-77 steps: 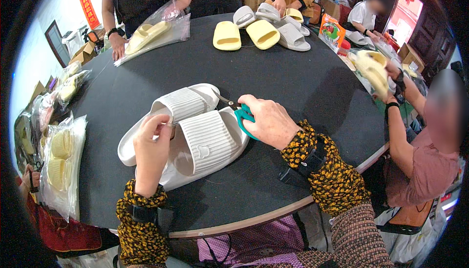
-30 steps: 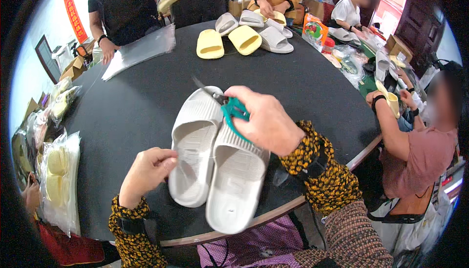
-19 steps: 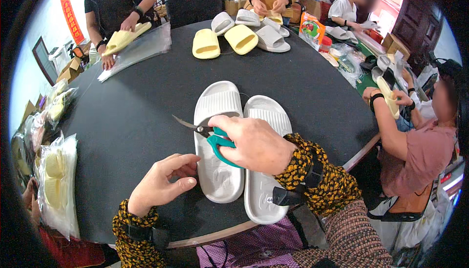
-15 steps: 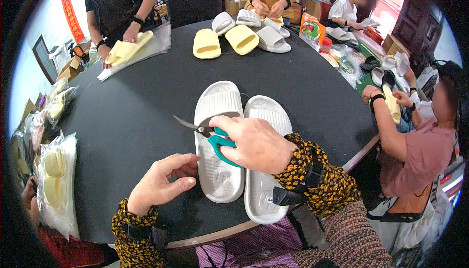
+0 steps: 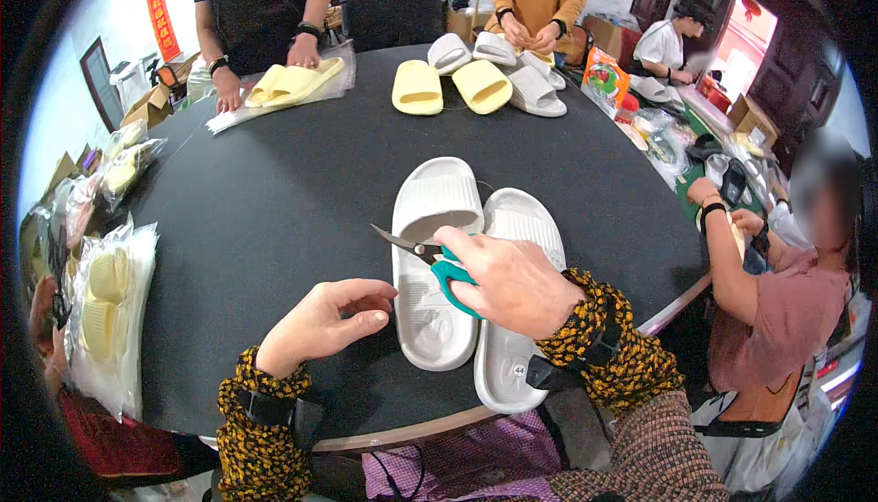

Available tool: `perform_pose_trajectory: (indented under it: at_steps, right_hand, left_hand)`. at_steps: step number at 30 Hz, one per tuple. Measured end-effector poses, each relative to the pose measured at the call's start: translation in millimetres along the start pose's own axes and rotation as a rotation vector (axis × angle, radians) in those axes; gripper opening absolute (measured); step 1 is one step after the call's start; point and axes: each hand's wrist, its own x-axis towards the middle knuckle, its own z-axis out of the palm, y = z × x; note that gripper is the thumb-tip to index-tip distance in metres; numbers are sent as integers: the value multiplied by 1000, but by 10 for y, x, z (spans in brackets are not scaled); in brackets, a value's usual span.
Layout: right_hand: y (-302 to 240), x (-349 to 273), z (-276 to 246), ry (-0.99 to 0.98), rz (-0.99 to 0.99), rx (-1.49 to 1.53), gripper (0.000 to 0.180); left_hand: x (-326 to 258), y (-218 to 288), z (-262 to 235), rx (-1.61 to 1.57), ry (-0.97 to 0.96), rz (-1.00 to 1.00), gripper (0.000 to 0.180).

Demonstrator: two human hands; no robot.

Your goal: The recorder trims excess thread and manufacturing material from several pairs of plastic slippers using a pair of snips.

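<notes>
Two white slide sandals lie side by side in front of me on the dark table [image 5: 302, 182]. The left sandal [image 5: 434, 333] has a ribbed strap; the right sandal [image 5: 505, 369] is partly covered by my forearm and hand. My right hand [image 5: 517, 283] grips green-handled scissors [image 5: 455, 275] over the left sandal, their dark blades parted and pointing left. My left hand [image 5: 325, 319] hovers beside the left sandal's edge, fingers loosely curved with the thumb apart, holding nothing.
Yellow slides [image 5: 417, 88] and grey slides [image 5: 538, 90] sit at the table's far side. Bagged yellow slides [image 5: 110, 319] lie at the left edge. Across the table, one person's hands rest by a yellow pair on plastic bags [image 5: 283, 90]. Another person [image 5: 777, 292] works at right.
The view has shifted, so the table and sandals appear farther right. My hands and the scissors keep nearly the same place over the sandals. The far-left person's hands have lowered the yellow slides.
</notes>
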Motion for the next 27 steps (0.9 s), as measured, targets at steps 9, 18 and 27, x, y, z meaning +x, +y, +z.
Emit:
perform_pose_trajectory:
  at_steps: [9,18,27]
  right_hand:
    - [75,134,125,-8,10,-207,34]
    - [267,265,169,4,49,-312,40]
    - [738,331,136,48,72,-422,44]
  left_hand:
    - [4,-32,-31,2,20,10,32]
    - [-23,-69,-65,-6,-4,9,33]
    - [-21,-89,-79,27,-15,10,33]
